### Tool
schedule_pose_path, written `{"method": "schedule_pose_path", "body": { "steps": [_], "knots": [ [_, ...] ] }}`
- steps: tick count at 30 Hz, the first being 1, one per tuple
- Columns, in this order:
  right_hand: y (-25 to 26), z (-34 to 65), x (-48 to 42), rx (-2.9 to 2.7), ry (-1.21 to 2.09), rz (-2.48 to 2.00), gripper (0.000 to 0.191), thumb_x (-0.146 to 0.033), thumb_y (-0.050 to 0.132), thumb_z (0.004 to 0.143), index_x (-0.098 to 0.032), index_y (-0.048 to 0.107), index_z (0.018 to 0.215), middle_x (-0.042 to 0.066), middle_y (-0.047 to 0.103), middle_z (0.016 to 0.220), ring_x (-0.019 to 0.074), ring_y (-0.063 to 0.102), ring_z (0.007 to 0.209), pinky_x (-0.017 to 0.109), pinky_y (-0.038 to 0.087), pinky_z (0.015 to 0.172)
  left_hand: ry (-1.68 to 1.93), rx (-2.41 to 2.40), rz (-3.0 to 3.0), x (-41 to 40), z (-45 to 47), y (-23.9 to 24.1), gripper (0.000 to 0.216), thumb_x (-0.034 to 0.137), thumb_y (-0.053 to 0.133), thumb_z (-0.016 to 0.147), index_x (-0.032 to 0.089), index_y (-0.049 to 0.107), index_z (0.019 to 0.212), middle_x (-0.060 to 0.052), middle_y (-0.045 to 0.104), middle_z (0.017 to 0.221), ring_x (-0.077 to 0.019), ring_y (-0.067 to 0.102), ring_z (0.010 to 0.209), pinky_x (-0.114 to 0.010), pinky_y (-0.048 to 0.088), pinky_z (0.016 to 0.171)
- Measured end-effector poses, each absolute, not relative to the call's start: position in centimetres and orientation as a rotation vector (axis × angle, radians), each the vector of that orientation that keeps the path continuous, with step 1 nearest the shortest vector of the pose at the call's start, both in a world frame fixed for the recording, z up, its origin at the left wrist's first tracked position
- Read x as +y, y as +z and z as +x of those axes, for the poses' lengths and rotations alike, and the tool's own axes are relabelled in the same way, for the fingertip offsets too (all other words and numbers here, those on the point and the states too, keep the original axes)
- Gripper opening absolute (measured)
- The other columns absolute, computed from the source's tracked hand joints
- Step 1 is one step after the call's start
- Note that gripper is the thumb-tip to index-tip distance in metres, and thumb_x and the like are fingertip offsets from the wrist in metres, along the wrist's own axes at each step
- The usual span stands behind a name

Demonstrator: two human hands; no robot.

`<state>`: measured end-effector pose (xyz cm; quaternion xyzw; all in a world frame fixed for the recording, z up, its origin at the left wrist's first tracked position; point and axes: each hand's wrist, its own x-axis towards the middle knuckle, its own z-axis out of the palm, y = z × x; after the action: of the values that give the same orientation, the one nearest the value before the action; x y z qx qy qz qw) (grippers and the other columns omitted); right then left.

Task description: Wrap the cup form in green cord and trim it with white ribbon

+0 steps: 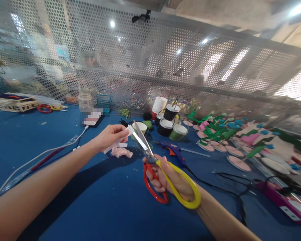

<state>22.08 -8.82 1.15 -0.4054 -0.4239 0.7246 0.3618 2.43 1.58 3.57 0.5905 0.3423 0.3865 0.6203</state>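
Note:
My left hand (109, 136) pinches a narrow white strip (120, 139) above the blue table (65, 134). My right hand (169, 179) grips a pair of scissors (163, 174) with one red and one yellow handle loop. The metal blades (142, 139) point up and left and are slightly apart, meeting the strip's end. Below the strip, white and pink offcuts (121, 151) lie on the table.
A blue glue gun (174, 151) with a black cord (230, 187) lies to the right. Paper cups (169, 122), pink discs with green pieces (215, 137), a jar (85, 100), a phone on a white cable (92, 119) and a perforated metal screen (150, 67) stand behind.

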Motion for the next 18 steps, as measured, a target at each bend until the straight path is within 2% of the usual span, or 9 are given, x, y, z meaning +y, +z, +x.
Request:
{"method": "schedule_pose_path", "body": {
  "steps": [4,10,18],
  "knots": [
    [1.09,22.01,-8.76,-1.082,1.860,-1.014,0.068,-0.075,0.056,0.055,-0.019,0.048,0.092,-0.004,0.047,0.061,0.0042,0.037,0.043,0.017,0.024,0.039,0.807,0.773,1.459,1.18,2.72,3.13,0.026,0.030,0.067,0.068,0.012,0.054,0.055,0.004,0.056,0.050,-0.0040,0.044,0.042,-0.016,0.031,0.041],
    [0.85,21.68,-8.84,-1.084,1.825,-0.955,0.066,-0.076,0.055,0.055,-0.019,0.048,0.087,-0.004,0.046,0.060,0.0043,0.037,0.043,0.017,0.024,0.037,0.765,0.743,1.475,1.13,2.92,2.76,0.020,0.031,0.061,0.074,0.014,0.054,0.065,0.005,0.054,0.052,-0.0044,0.045,0.041,-0.016,0.033,0.041],
    [1.33,21.15,-9.19,-1.053,1.832,-0.997,0.060,-0.073,0.055,0.059,-0.019,0.046,0.083,-0.008,0.042,0.053,0.0015,0.026,0.036,0.014,0.018,0.031,0.770,0.697,1.512,1.26,2.85,2.64,0.022,0.033,0.060,0.073,0.015,0.050,0.064,0.005,0.054,0.053,-0.0045,0.043,0.039,-0.017,0.031,0.039]
  ]
}}
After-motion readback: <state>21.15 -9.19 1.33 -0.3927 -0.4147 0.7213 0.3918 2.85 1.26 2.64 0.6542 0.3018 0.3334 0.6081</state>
